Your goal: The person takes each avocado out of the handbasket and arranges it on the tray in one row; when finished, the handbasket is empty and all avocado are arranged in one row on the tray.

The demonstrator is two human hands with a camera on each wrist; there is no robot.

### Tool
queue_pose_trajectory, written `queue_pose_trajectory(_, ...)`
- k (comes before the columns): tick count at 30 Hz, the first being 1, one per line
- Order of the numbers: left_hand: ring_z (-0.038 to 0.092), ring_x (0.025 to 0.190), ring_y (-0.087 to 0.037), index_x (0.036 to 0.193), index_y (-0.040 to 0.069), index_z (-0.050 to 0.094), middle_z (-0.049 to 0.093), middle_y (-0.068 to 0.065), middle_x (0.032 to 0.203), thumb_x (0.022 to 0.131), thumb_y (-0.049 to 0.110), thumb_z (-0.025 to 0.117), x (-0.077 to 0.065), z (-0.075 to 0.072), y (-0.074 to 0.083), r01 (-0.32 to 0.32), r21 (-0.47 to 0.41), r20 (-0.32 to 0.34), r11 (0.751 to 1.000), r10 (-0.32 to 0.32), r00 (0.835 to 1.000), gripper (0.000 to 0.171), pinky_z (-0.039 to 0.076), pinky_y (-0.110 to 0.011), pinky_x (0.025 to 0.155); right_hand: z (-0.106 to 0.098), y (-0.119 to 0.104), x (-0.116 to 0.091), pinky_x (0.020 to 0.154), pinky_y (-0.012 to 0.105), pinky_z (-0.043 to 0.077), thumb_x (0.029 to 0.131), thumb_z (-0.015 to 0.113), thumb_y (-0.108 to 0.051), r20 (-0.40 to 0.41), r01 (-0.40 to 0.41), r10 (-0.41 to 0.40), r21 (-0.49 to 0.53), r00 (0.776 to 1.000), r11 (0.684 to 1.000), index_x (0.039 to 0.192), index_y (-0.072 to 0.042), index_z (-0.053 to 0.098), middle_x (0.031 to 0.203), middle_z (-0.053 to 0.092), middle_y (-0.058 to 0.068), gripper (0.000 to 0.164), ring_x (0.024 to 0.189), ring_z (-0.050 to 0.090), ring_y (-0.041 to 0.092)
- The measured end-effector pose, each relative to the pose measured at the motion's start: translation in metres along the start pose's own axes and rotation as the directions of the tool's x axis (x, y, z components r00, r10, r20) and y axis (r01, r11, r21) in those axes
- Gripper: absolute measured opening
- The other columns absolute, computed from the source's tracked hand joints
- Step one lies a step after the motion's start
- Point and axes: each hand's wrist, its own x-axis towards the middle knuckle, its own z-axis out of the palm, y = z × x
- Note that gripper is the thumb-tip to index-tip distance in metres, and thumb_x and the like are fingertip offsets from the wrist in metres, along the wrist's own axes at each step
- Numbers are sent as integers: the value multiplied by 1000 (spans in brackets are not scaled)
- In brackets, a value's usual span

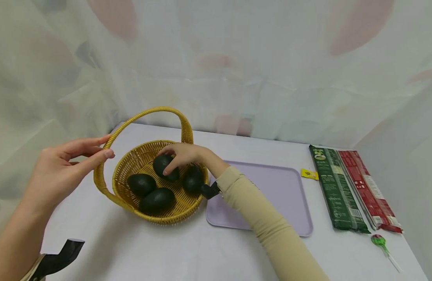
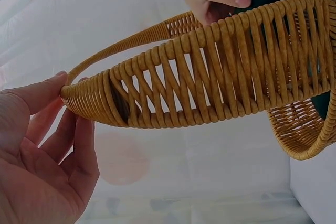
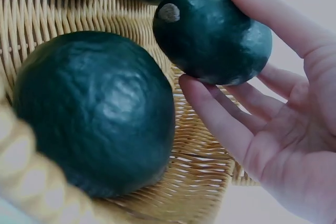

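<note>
Avocados (image 1: pixel 157 200) sit inside the basket (image 1: pixel 178 217), three lying free and a fourth avocado (image 1: pixel 160 167) not yet released from our right hand (image 1: pixel 182 153), whether going in or out we cannot tell, while our left hand (image 1: pixel 61 164) pinches the handle (image 1: pixel 162 109).

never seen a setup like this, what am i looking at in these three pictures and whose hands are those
There's no robot here: both bare hands belong to one person wearing three cameras. The wide picture comes from the head, looking forward and down; the two close-ups come from the left and right wrists.

The left hand holds the handle of a woven basket. The right hand grips a dark green fruit, probably an avocado; three more lie in the basket.

Also on the table are a lilac tray, a green packet, a red packet, a small yellow packet and a lollipop.
</note>
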Motion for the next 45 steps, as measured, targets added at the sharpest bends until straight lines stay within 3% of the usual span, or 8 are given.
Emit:
queue_pose_trajectory(10,59,83,-3,116,13,73,71,19,87,83,17,80,4,2,-6,-5,12,3,1000,5,1000,34,38,-19,59,-3,-2,-26,80,32,54,80,82,-23,-69,-15,24,134,997,991,139,-20,52,132,50,1,67,103,59,15)
queue_pose_trajectory(18,59,85,-3,117,10,72,72,18,88,84,15,78,5,3,-8,0,-13,11,1000,1,1000,33,38,-17,60,-7,12,-56,80,31,54,79,82,-27,-120,-4,22,145,992,989,138,-24,54,127,54,-6,65,110,57,14)
queue_pose_trajectory(25,59,85,-2,116,11,73,72,18,88,84,15,78,4,4,-9,2,-8,8,1000,-2,1000,32,37,-15,61,-10,26,-88,82,37,54,81,81,-25,-179,6,40,247,983,969,138,-25,53,131,54,-4,64,108,61,16)
queue_pose_trajectory(30,60,86,-2,117,12,73,73,15,87,85,17,78,4,3,-9,-7,-6,8,1000,7,1000,33,38,-14,64,-10,39,-112,84,38,53,80,81,-22,-237,-8,101,365,966,931,138,-26,53,134,53,-3,64,109,62,18)
queue_pose_trajectory(36,60,87,-2,119,11,72,73,15,86,85,14,78,4,2,-10,-10,-21,6,1000,10,1000,34,38,-14,64,-6,59,-134,85,39,53,82,79,-16,-302,2,183,524,936,852,141,-19,50,135,53,6,65,111,62,23)
queue_pose_trajectory(45,59,89,-2,119,11,72,73,15,86,86,13,77,5,4,-8,-9,-19,9,1000,9,1000,33,37,-14,66,9,99,-147,85,40,53,82,78,-16,-377,-31,323,609,868,793,141,-12,48,139,45,15,66,109,62,27)
